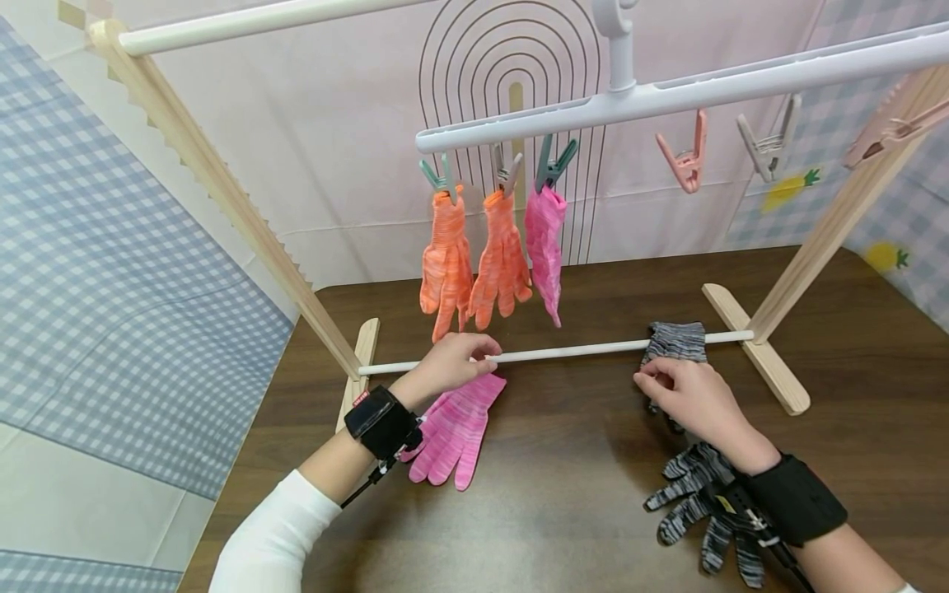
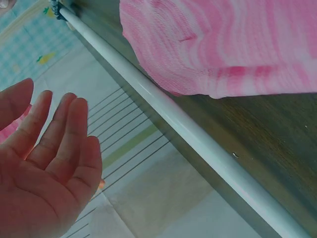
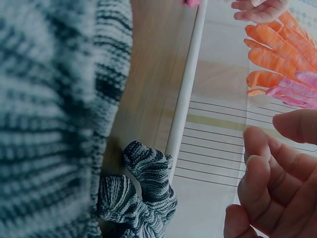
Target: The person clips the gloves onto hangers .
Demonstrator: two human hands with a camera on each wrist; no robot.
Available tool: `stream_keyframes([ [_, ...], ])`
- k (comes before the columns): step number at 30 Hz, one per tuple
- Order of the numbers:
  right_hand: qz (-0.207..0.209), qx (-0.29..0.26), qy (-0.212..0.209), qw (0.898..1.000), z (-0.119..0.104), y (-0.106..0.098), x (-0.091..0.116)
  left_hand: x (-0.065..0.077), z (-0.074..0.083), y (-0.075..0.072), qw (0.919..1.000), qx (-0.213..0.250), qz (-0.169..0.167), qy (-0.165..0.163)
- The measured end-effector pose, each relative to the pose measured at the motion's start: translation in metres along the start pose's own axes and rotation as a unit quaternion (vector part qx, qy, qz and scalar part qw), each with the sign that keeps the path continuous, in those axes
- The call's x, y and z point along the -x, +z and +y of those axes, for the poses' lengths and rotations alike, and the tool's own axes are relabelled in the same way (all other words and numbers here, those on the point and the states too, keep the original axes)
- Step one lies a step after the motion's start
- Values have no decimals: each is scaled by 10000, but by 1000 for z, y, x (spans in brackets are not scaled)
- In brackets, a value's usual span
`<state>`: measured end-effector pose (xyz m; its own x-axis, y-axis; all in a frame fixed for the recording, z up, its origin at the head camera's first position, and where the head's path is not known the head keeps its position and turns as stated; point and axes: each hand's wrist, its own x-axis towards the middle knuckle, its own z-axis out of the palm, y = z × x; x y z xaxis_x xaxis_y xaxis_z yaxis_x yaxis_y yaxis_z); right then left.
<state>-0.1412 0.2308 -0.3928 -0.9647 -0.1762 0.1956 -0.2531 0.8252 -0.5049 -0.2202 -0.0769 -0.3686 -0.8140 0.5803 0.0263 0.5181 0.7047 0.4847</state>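
My left hand [image 1: 454, 362] hovers by the low white bar [image 1: 571, 352], its fingers extended and empty in the left wrist view. Below it a pink glove [image 1: 461, 424] lies flat on the table. Over on the right, my right hand [image 1: 697, 399] holds nothing, fingers loosely bent in the right wrist view. Just behind it, a black-and-grey striped glove [image 1: 676, 339] is at the bar's right end, partly hidden by the hand. A second striped glove [image 1: 685, 515] lies under my right wrist, fingers spread.
Two orange gloves, one at the left [image 1: 447, 263] and one beside it [image 1: 500, 255], and a pink glove [image 1: 546, 247] hang from clothespins under a white hanger bar [image 1: 682, 97]. More clothespins, including a pink one [image 1: 688, 161], hang farther right. Wooden posts [image 1: 230, 198] flank the dark table [image 1: 563, 511].
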Motion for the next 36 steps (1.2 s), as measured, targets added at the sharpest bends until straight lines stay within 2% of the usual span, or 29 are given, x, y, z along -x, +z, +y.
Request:
stream_keyframes([
  [4,-10,24,16,10000,0,0,0,1,-2,0,9995,-270,-159,-20],
  [17,-16,24,26,10000,0,1,0,4,-6,1,9964,-691,-488,-107],
  [27,-26,-11,35,10000,1,1,1,4,-12,6,9902,-897,-929,-533],
  [36,-68,-27,56,10000,2,2,1,3,-18,8,9872,-1124,-987,-552],
])
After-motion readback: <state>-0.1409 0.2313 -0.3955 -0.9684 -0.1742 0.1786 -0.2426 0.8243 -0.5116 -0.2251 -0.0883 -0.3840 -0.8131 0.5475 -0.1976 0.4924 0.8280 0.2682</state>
